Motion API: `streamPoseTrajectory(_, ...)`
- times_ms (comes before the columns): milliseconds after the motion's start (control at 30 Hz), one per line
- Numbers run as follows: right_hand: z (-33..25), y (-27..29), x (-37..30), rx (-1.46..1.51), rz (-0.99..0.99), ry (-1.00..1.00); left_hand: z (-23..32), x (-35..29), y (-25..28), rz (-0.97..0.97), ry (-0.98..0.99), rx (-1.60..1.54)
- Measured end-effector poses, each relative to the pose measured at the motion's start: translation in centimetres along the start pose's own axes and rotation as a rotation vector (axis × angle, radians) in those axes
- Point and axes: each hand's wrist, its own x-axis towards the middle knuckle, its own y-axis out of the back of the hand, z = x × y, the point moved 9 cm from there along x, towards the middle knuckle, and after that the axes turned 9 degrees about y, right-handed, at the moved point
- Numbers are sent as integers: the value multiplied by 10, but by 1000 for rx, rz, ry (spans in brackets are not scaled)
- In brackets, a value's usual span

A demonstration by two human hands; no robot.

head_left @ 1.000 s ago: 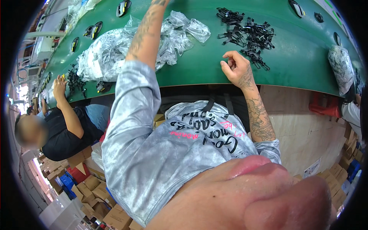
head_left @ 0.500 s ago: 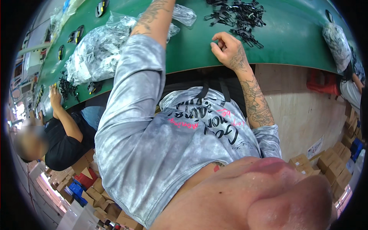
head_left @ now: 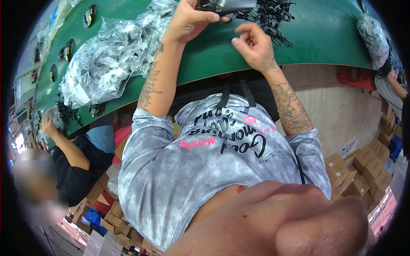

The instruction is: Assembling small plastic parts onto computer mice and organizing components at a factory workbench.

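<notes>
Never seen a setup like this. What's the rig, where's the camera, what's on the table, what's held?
No machine here: a person works with two bare hands. The view comes from the left of two wide fisheye cameras worn on the head, looking down, so straight edges bend near the rim. Picture left is the person's left.

The left hand holds a dark object, partly cut off by the top edge, so I can't say what it is. The right hand is loosely curled, with nothing visible in it, near a pile of black parts.

The green table also bears crumpled clear plastic bags and, farther left, small black-and-yellow items. The hand at far left belongs to someone else.
</notes>
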Motion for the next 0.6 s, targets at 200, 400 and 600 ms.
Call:
streamPoseTrajectory(200,-8,25,15,590,247,-139,-31,5,-13,-171,72,296)
streamPoseTrajectory(400,-33,32,44,520,291,-241,-25,-4,-25,-243,139,-54)
streamPoseTrajectory(600,-53,-3,67,393,-216,-243,-39,0,-13,-275,117,-12)
